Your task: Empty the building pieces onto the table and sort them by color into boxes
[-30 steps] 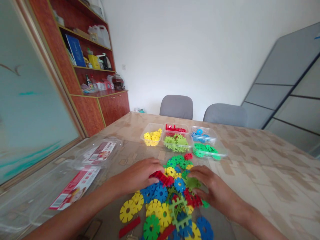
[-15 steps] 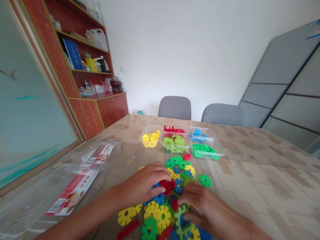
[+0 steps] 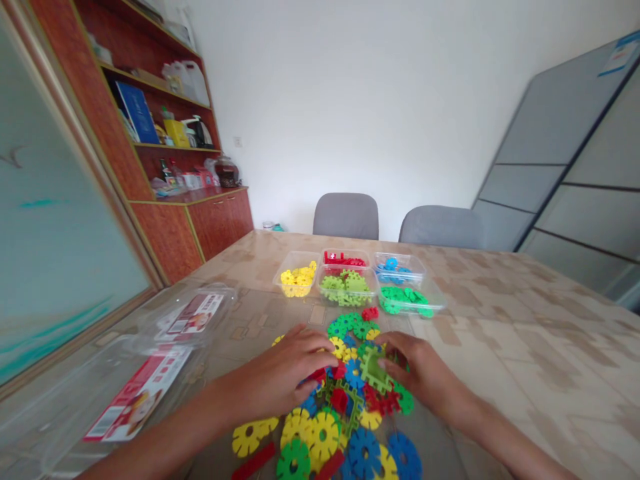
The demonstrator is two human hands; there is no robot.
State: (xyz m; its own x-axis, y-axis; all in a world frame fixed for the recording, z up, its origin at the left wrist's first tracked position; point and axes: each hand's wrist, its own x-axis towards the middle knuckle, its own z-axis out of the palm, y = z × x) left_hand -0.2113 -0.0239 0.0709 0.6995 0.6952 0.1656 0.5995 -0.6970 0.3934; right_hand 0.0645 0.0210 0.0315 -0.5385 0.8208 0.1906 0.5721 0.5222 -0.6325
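My left hand (image 3: 303, 363) is over the left side of a loose pile of plastic building pieces, its fingers curled round a red piece (image 3: 318, 377) that is partly hidden. On the pile's right side, the thumb and fingers of my right hand (image 3: 417, 367) grip the edge of a light green square notched piece (image 3: 375, 371), which looks tilted. Below it lies a red toothed piece (image 3: 383, 400). Around both hands are yellow notched discs (image 3: 324, 433), blue discs (image 3: 364, 452) and green discs (image 3: 294, 460).
Beyond the pile stand clear tubs of sorted pieces: a yellow tub (image 3: 276, 283), a light green tub (image 3: 374, 293), a dark green tub (image 3: 439, 303), with red and blue ones behind. Clear lids (image 3: 120, 360) lie at left. Two grey chairs (image 3: 346, 217) stand behind the table.
My right hand has moved up and away from the near part of the pile to the light green square piece. Blue discs and a red toothed piece are now uncovered. My left hand has shifted slightly.
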